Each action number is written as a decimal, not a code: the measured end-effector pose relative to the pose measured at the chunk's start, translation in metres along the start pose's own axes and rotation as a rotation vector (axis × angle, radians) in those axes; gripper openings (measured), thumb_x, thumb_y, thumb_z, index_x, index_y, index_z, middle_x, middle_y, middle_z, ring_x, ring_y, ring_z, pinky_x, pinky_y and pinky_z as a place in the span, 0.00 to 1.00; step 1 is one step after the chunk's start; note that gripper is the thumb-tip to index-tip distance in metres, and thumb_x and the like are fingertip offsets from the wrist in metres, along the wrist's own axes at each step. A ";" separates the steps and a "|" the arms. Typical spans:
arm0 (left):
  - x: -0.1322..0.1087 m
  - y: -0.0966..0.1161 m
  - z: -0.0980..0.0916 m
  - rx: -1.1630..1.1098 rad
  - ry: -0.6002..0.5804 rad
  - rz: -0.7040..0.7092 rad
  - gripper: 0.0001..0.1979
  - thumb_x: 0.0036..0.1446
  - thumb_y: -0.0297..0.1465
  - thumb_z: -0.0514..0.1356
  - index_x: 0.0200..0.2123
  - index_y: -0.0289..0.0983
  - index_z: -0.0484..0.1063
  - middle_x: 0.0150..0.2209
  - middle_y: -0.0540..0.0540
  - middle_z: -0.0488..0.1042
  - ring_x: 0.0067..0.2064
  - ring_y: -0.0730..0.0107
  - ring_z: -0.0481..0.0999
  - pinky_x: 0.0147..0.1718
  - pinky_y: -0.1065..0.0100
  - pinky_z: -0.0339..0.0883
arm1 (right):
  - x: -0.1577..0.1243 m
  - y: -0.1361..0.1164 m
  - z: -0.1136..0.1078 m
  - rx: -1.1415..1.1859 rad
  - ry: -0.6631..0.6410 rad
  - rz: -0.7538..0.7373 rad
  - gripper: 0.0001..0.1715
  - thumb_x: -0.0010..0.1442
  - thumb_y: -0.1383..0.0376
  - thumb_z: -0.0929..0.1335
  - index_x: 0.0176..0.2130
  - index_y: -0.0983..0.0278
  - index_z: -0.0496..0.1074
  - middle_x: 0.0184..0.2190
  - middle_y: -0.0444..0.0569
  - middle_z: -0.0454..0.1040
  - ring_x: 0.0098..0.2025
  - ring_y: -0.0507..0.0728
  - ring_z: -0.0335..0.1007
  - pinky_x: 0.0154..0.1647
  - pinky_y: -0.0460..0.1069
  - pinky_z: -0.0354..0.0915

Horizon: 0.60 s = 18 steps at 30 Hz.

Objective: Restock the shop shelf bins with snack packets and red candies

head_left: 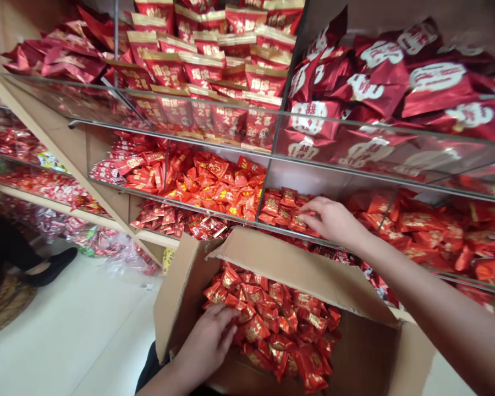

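Observation:
An open cardboard box (280, 258) holds a heap of small red packets (272, 313) with gold print. My left hand (208, 338) rests on the left side of that heap, its fingers loosely bent and apart, with no packet clearly held. Up at the shelf, my right hand (328, 220) reaches over the glass edge of a compartment. Its fingers touch or hover just over similar small red packets (282, 206) there. The thumb and fingertips lie close to the packets, and whether they pinch one is not clear.
Glass dividers (214, 212) split the shelves. Above are red packets with gold edges (198, 71) and dark red bags with white labels (367, 82). Orange-red packets (223, 181) lie left of my right hand. A person's foot in a black shoe (53, 267) is on the pale floor (103, 319).

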<state>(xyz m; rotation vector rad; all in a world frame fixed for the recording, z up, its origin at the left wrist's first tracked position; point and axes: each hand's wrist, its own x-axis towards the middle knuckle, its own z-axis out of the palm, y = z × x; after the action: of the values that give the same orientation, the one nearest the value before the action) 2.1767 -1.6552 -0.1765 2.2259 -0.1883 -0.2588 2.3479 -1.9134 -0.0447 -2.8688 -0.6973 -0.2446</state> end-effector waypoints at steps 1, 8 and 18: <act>0.000 -0.003 0.000 0.037 0.032 0.020 0.14 0.54 0.33 0.51 0.43 0.40 0.70 0.42 0.43 0.70 0.45 0.64 0.68 0.47 0.63 0.59 | -0.008 -0.012 -0.004 0.035 0.046 -0.014 0.14 0.58 0.62 0.60 0.39 0.64 0.71 0.37 0.51 0.70 0.39 0.55 0.66 0.44 0.47 0.58; 0.000 -0.003 0.002 -0.019 0.047 0.042 0.11 0.54 0.31 0.51 0.38 0.40 0.72 0.37 0.45 0.72 0.40 0.66 0.70 0.42 0.67 0.64 | 0.021 -0.036 0.006 -0.021 0.062 0.006 0.16 0.59 0.66 0.57 0.41 0.65 0.70 0.38 0.53 0.70 0.39 0.56 0.66 0.43 0.48 0.58; 0.015 0.088 -0.055 0.130 0.030 0.505 0.17 0.57 0.26 0.46 0.48 0.38 0.66 0.46 0.41 0.69 0.47 0.66 0.68 0.47 0.66 0.62 | 0.098 -0.011 0.041 -0.217 -0.075 0.113 0.13 0.57 0.67 0.59 0.39 0.66 0.69 0.38 0.56 0.68 0.39 0.58 0.67 0.36 0.48 0.60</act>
<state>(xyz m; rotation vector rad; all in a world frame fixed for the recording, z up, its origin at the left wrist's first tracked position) 2.2007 -1.6706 -0.0757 2.2224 -0.7538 0.0653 2.4332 -1.8529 -0.0632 -3.1262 -0.5490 -0.2089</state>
